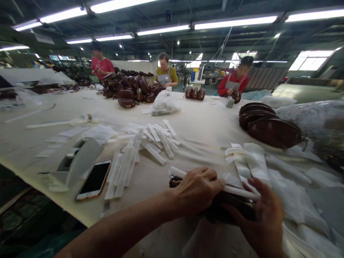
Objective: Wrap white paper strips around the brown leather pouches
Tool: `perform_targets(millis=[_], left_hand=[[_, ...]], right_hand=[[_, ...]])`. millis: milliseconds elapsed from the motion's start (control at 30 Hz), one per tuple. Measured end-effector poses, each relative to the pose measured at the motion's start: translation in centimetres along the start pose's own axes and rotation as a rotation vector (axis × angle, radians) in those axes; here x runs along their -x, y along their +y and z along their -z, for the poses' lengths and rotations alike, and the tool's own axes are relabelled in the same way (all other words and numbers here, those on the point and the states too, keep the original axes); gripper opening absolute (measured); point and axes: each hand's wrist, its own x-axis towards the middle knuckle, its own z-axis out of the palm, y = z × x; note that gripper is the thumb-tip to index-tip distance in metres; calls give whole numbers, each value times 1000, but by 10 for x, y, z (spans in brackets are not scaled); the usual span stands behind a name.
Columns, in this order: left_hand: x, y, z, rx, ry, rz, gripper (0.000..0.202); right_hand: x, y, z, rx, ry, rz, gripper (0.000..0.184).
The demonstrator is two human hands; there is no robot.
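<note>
A dark brown bag (231,206) lies at the table's near side, between my two hands. Along its zipper opening runs a white strip (239,191). My left hand (197,188) reaches across the top with its fingers bent, pinching at the strip. Around the bag's right end curls my right hand (264,215), thumb on the near side and fingers on the far side. Much of the bag is hidden by both hands. Just beyond, more white strips (244,161) lie in a loose heap.
Left of my hands lie a pile of white strips (150,139), a phone (94,179) and a tape dispenser (77,161). Brown bags (274,130) are stacked at right beside clear plastic (317,122). Farther back are a heap of bags (131,87), a plastic bag (164,103) and three people.
</note>
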Motion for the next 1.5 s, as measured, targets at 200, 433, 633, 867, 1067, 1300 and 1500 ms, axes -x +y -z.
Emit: perform_targets(millis=[200, 433, 633, 867, 1067, 1300, 1500], left_hand=[[-2, 7, -7, -29, -34, 23, 12], [6, 6, -11, -104, -10, 24, 25], [16, 3, -12, -298, -27, 64, 56], [23, 1, -24, -318, 50, -12, 54], [27, -7, -32, -310, 192, -17, 46], [12, -13, -27, -312, 12, -28, 50], [29, -15, -22, -296, 243, -101, 30]], right_hand=[[1, 2, 0, 53, 4, 257, 38], [-1, 0, -3, 65, -34, 336, 33], [1, 2, -2, 42, -116, 307, 40], [3, -3, 3, -46, -169, 151, 35], [-9, -1, 2, 159, -207, 338, 44], [-20, 1, -3, 158, -314, 272, 37], [-19, -19, 0, 35, -287, 286, 33]])
